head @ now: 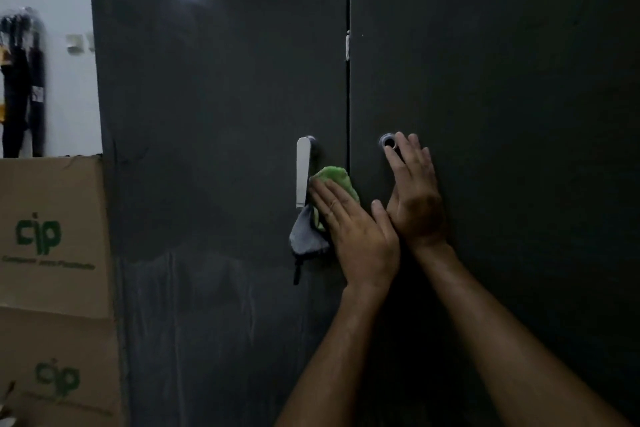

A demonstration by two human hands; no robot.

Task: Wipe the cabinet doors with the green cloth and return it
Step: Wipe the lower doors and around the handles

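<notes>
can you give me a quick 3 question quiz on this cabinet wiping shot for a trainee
1. True or false: the green cloth is pressed against the right door.
2. Which hand presses the cloth? A) left hand B) right hand
3. Fill in: the cloth lies beside the silver ____ on the left door.

Key: 1 false, it is on the left door. 2 A; the right hand rests flat on the right door. 3 handle.

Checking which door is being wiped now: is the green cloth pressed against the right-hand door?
No, the left hand presses the green cloth on the left door, beside its silver handle.
</notes>
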